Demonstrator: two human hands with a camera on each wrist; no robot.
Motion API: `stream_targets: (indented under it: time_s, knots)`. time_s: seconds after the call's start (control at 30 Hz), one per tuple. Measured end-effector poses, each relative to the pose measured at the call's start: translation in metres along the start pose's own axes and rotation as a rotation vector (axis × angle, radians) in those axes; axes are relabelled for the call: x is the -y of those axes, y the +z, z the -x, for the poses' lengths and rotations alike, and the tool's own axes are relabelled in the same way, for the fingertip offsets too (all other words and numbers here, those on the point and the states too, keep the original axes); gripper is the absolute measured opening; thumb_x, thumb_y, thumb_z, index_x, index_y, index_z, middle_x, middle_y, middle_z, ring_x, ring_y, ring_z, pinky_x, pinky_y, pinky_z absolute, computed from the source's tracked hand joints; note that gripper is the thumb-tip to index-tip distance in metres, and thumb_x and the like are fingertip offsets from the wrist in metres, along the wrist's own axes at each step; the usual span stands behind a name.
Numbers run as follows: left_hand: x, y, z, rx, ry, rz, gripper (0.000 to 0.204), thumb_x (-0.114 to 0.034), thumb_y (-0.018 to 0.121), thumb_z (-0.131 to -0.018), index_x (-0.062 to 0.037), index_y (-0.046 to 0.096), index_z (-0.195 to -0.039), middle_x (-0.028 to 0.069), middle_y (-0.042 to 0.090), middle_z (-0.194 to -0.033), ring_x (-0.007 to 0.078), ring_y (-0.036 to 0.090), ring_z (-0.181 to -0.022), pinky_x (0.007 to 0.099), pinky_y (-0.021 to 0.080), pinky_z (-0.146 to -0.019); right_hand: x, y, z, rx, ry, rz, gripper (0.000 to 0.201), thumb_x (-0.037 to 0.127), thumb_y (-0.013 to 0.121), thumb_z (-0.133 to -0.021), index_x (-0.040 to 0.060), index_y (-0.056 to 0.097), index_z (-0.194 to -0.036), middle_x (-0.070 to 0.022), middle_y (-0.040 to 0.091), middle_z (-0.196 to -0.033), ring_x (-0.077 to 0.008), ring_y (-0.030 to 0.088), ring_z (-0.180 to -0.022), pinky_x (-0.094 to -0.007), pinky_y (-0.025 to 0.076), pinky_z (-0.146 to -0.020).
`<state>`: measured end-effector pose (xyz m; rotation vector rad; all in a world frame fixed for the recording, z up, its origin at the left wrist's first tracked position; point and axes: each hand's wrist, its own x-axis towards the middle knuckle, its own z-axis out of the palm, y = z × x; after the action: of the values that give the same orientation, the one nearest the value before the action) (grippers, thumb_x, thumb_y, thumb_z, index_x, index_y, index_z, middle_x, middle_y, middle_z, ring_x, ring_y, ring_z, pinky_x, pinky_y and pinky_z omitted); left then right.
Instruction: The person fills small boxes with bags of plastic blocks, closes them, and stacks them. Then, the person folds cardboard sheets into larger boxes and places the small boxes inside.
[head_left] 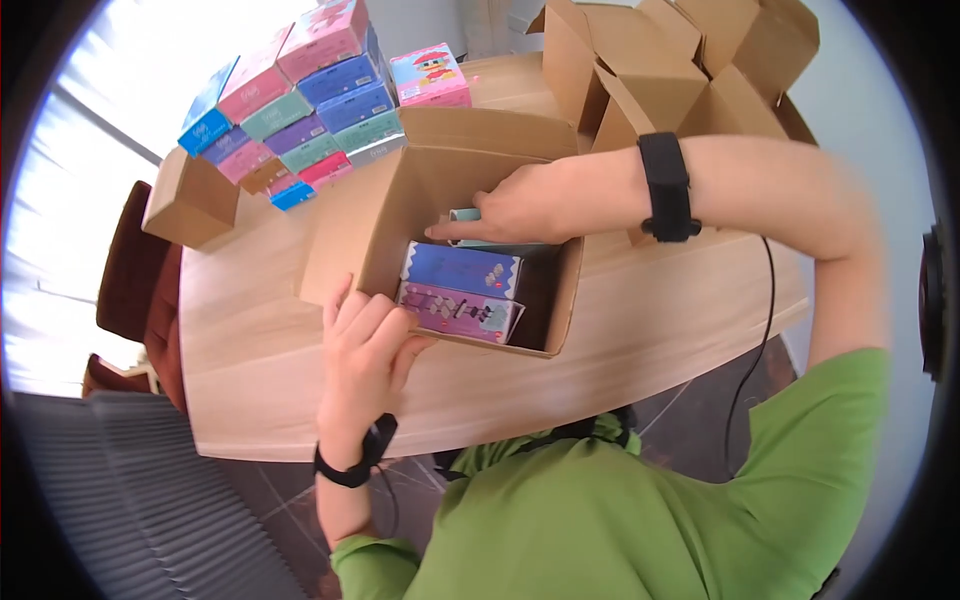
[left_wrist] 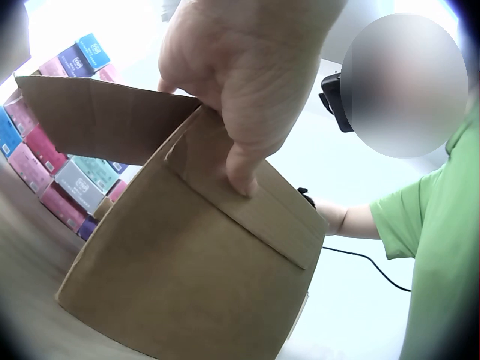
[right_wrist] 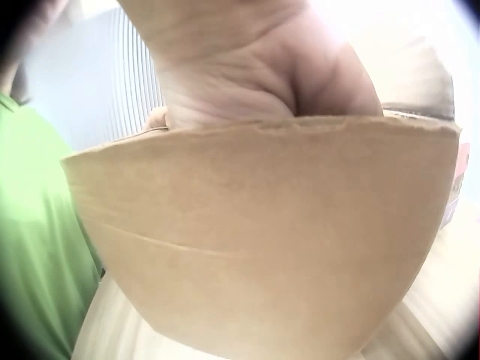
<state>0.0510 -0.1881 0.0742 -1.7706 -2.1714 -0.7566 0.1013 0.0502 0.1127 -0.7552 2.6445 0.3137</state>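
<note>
An open cardboard carton [head_left: 340, 235] stands on the table in the head view. My left hand [head_left: 365, 335] grips its near left corner; in the left wrist view the thumb [left_wrist: 241, 176] lies against the outer wall and the other fingers go over the rim. My right hand [head_left: 520, 205] reaches down inside, its index finger stretched straight across a mint-green box [head_left: 463, 216] that it partly covers. Beside that, a blue box [head_left: 460, 270] and a purple box [head_left: 455, 308] lie in the carton. The wall hides the right fingertips in the right wrist view.
Colourful boxes [head_left: 320, 110] are stacked at the back left of the wooden table [head_left: 250, 380], with a pink one [head_left: 430, 75] apart. A small brown carton [head_left: 190, 200] sits at the left edge. Larger open cartons [head_left: 650, 70] stand back right. A black cable [head_left: 765, 330] hangs from the right wrist.
</note>
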Motion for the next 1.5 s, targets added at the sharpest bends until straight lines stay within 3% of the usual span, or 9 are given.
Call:
stream_targets:
  time_s: [0.43, 0.63, 0.67, 0.77, 0.9, 1.0, 1.13, 1.37, 1.5]
  knots:
    - [0.003, 0.002, 0.001, 0.003, 0.01, -0.006, 0.02, -0.019, 0.069, -0.064, -0.0075, 0.055, -0.071, 0.0036, 0.046, -0.066, 0.0237, 0.046, -0.069, 0.0459, 0.033, -0.092, 0.001, -0.005, -0.002, 0.132, 0.285, -0.659, 0.074, -0.003, 0.059, -0.066, 0.0025, 0.022, -0.129, -0.0232, 0.056, -0.097, -0.0376, 0.057, -0.088, -0.0418, 0.048, -0.061]
    - [0.004, 0.001, 0.001, 0.012, 0.006, -0.005, 0.019, -0.019, 0.069, -0.063, -0.0081, 0.055, -0.071, 0.0032, 0.045, -0.066, 0.0228, 0.045, -0.069, 0.0463, 0.032, -0.092, 0.004, -0.053, 0.022, 0.122, 0.277, -0.08, 0.064, 0.004, 0.057, -0.069, 0.0022, 0.027, -0.125, -0.0205, 0.057, -0.092, -0.0319, 0.059, -0.089, -0.0362, 0.051, -0.064]
    - [0.003, 0.001, 0.001, 0.012, 0.003, -0.002, 0.019, -0.019, 0.069, -0.063, -0.0083, 0.054, -0.07, 0.0032, 0.045, -0.066, 0.0228, 0.045, -0.069, 0.0463, 0.032, -0.092, -0.009, -0.076, 0.023, 0.068, 0.337, -0.371, 0.069, 0.016, 0.063, -0.069, 0.0047, 0.026, -0.127, -0.0192, 0.057, -0.094, -0.0302, 0.059, -0.089, -0.0382, 0.052, -0.065]
    - [0.001, 0.001, 0.001, 0.014, -0.01, 0.008, 0.02, -0.017, 0.069, -0.062, -0.0074, 0.054, -0.07, 0.0039, 0.046, -0.066, 0.0239, 0.045, -0.069, 0.0468, 0.032, -0.093, -0.051, -0.129, 0.043, -0.31, 0.486, -0.014, 0.015, 0.009, 0.062, -0.071, -0.0052, 0.062, -0.069, -0.0194, 0.061, -0.065, -0.0261, 0.061, -0.061, -0.0349, 0.048, -0.052]
    - [0.002, 0.0, 0.002, 0.024, -0.014, 0.015, 0.022, -0.016, 0.071, -0.061, -0.0053, 0.054, -0.069, 0.005, 0.048, -0.067, 0.0254, 0.047, -0.07, 0.0476, 0.03, -0.095, -0.144, -0.083, -0.022, -0.283, 0.838, -0.102, 0.014, 0.01, 0.058, -0.069, -0.0026, 0.065, -0.073, -0.0206, 0.063, -0.075, -0.0334, 0.061, -0.066, -0.0368, 0.049, -0.056]
    - [0.003, 0.001, 0.002, 0.026, -0.02, 0.007, 0.022, -0.018, 0.071, -0.061, -0.006, 0.054, -0.069, 0.0042, 0.048, -0.066, 0.0242, 0.047, -0.069, 0.047, 0.03, -0.095, -0.19, -0.032, -0.062, -0.334, 0.766, -0.127, 0.031, 0.032, 0.053, -0.083, 0.0042, 0.066, -0.076, -0.0133, 0.065, -0.076, -0.0275, 0.063, -0.065, -0.0343, 0.05, -0.052]
    - [0.003, 0.0, 0.002, 0.021, -0.017, -0.003, 0.022, -0.019, 0.071, -0.061, -0.0069, 0.055, -0.069, 0.0033, 0.047, -0.065, 0.023, 0.046, -0.067, 0.046, 0.031, -0.095, -0.179, -0.018, -0.082, -0.276, 0.89, -0.895, 0.096, 0.056, 0.075, -0.055, 0.016, 0.028, -0.128, -0.0139, 0.056, -0.103, -0.0269, 0.061, -0.082, -0.052, 0.048, -0.069]
    - [0.002, 0.002, 0.001, -0.007, -0.005, -0.002, 0.023, -0.02, 0.07, -0.06, -0.0104, 0.051, -0.068, 0.0008, 0.044, -0.067, 0.02, 0.044, -0.068, 0.0461, 0.032, -0.093, -0.192, 0.005, -0.079, -0.377, 0.781, -1.166, 0.081, 0.047, 0.069, -0.068, 0.0099, 0.027, -0.126, -0.0128, 0.06, -0.091, -0.0223, 0.062, -0.077, -0.0436, 0.051, -0.07]
    - [0.001, 0.001, 0.001, 0.001, -0.015, -0.002, 0.023, -0.02, 0.07, -0.061, -0.0106, 0.05, -0.068, 0.0009, 0.044, -0.068, 0.0205, 0.044, -0.068, 0.046, 0.032, -0.093, -0.21, -0.001, -0.048, -0.507, 0.596, -1.357, 0.036, 0.031, 0.058, -0.083, 0.0082, 0.051, -0.11, -0.0085, 0.06, -0.1, -0.0177, 0.062, -0.087, -0.0333, 0.055, -0.071]
